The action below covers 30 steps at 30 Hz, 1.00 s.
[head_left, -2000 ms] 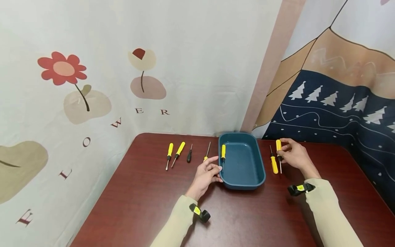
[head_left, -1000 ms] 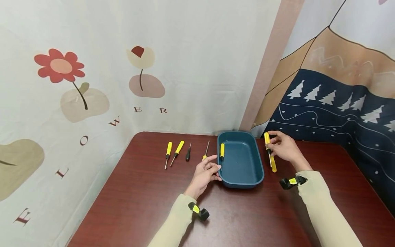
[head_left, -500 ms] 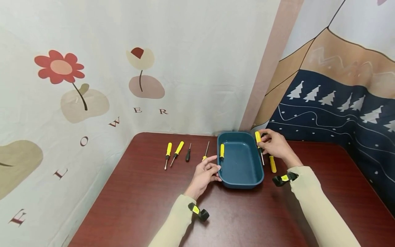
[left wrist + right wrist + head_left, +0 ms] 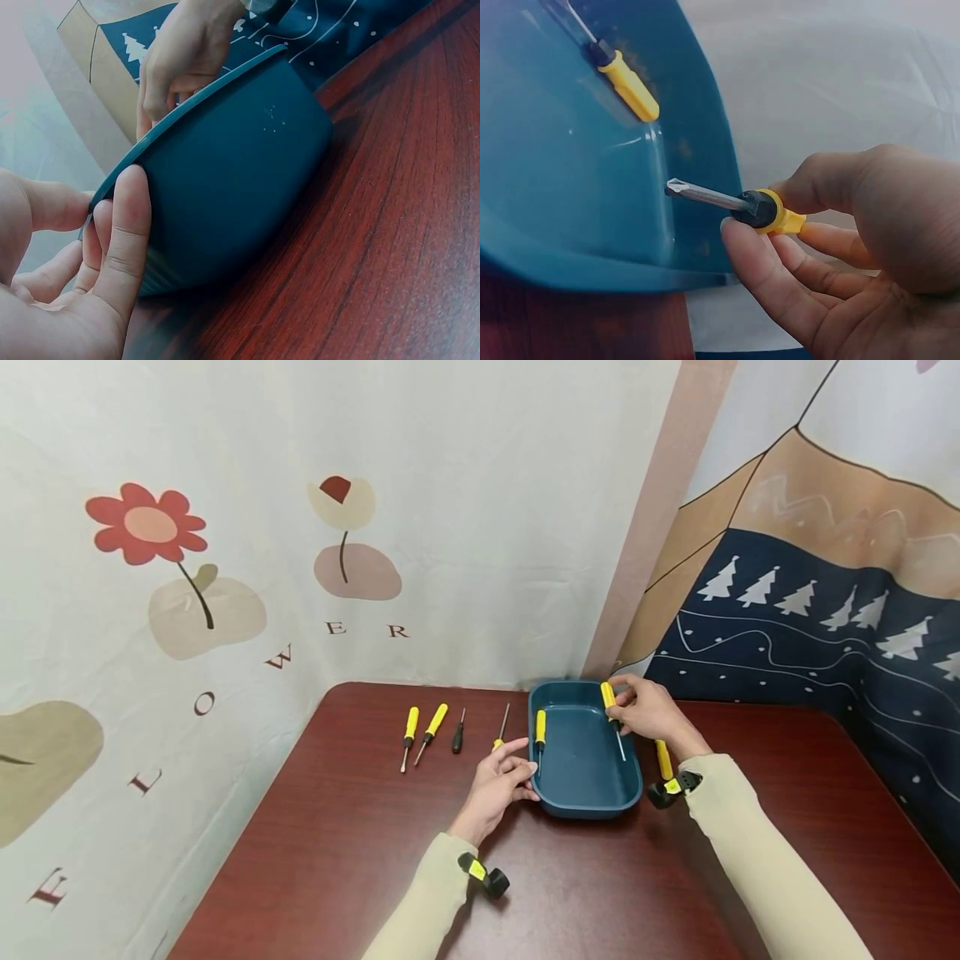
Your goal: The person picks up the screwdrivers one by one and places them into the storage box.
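My right hand [image 4: 647,708] pinches a screwdriver [image 4: 759,208] with a yellow handle and black collar over the right side of a blue tray [image 4: 585,811]. Its cross-shaped tip points down into the tray in the right wrist view. At the tray's left wall, my left hand [image 4: 495,785] pinches the rim between thumb and fingers, as the left wrist view shows up close. Another yellow-handled screwdriver [image 4: 541,731] lies inside the tray along its left side.
Left of the tray on the brown table [image 4: 337,860] lie two yellow screwdrivers [image 4: 410,727], a small black screwdriver [image 4: 458,739] and one partly hidden by the left hand [image 4: 504,727]. A further yellow screwdriver [image 4: 663,760] lies right of the tray. A printed curtain hangs behind.
My right hand has carried the yellow screwdriver leftward from the table on the right, past the tray's right rim, to above its inside. My left hand has stayed at the left rim.
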Motion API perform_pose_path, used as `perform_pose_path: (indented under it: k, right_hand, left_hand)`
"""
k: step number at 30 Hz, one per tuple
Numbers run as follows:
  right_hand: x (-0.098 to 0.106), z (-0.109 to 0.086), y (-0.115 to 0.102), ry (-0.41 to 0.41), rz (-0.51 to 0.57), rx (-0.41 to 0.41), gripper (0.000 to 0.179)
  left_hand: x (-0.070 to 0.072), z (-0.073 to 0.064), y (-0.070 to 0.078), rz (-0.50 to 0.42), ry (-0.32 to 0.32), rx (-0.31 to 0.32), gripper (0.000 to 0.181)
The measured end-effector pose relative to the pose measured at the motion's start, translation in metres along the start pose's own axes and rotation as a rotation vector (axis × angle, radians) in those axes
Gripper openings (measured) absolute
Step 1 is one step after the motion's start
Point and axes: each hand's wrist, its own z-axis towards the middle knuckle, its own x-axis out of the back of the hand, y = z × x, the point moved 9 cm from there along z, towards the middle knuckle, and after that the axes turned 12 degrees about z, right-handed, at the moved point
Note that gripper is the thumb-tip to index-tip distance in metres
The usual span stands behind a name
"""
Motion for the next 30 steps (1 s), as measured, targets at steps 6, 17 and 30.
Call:
perform_pose_path:
  k: [6,17,30]
  right_hand:
    - [-0.01,0.004,-0.001,-0.02,-0.024,-0.002,0.054]
    - [-0.031,0.012,-0.005,-0.062,-0.026,-0.004,0.056]
    - [-0.053,0.022,-0.003,-0.102,-0.024,-0.047,0.055]
  left_hand:
    - [0.0,0.0,-0.002,0.001,-0.001,-0.001,0.053]
    - [0.0,0.001,-0.001,0.009,0.004,-0.006,0.052]
    - [0.001,0.001,-0.001,0.014,0.005,-0.01,0.053]
